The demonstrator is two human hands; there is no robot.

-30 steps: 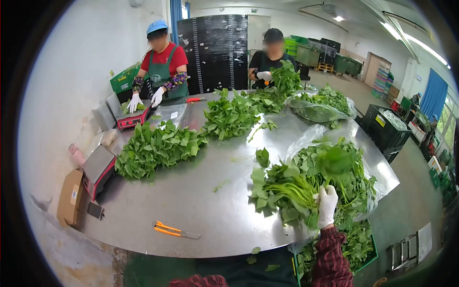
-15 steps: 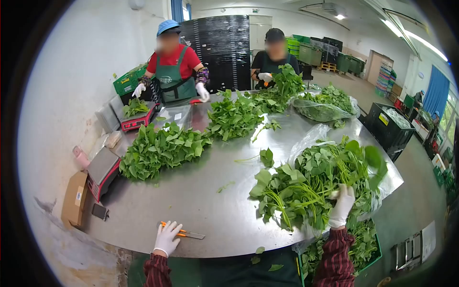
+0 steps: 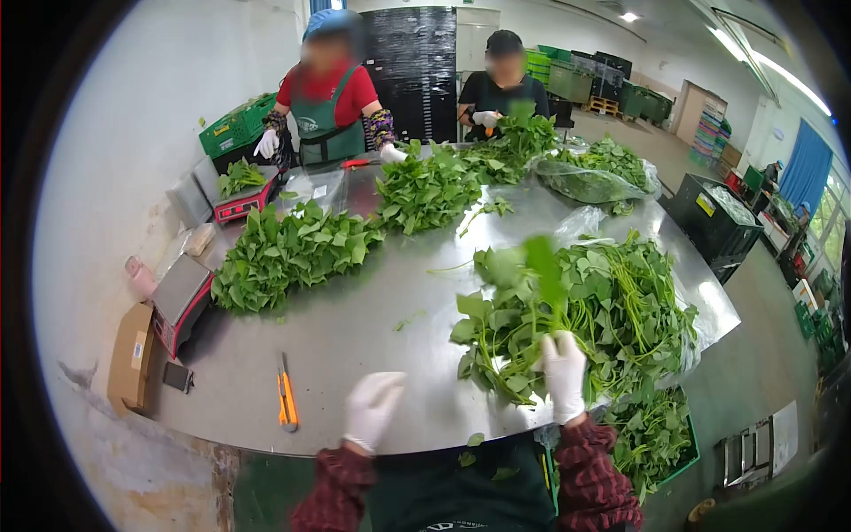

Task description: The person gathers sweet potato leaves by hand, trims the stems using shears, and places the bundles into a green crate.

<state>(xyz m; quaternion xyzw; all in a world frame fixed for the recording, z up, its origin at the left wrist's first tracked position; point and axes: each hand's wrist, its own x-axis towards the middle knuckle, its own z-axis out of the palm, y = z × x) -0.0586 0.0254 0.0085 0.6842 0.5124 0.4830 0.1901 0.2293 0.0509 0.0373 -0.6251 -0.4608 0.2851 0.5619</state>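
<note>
My right hand (image 3: 564,377), in a white glove, is closed on a leafy green stem (image 3: 542,279) at the near edge of a big heap of leafy greens (image 3: 620,297). The held leaves are blurred. My left hand (image 3: 374,408), gloved too, hovers over the front of the metal table (image 3: 425,355); motion blurs its fingers, and no object shows in it. To its left lies an orange utility knife (image 3: 286,399) with its blade pointing away from me.
Bunched greens (image 3: 297,253) lie at left and more (image 3: 425,191) at the back. Two red scales (image 3: 183,301) (image 3: 244,206), a cardboard box (image 3: 133,355) and a phone-like black device (image 3: 178,377) line the left side. A green crate (image 3: 687,452) holds greens below right. Two gloved co-workers stand across the table.
My left hand has let go of the utility knife, now lying on the table, and moved right. My right hand has moved left across the heap with a leafy stem in it.
</note>
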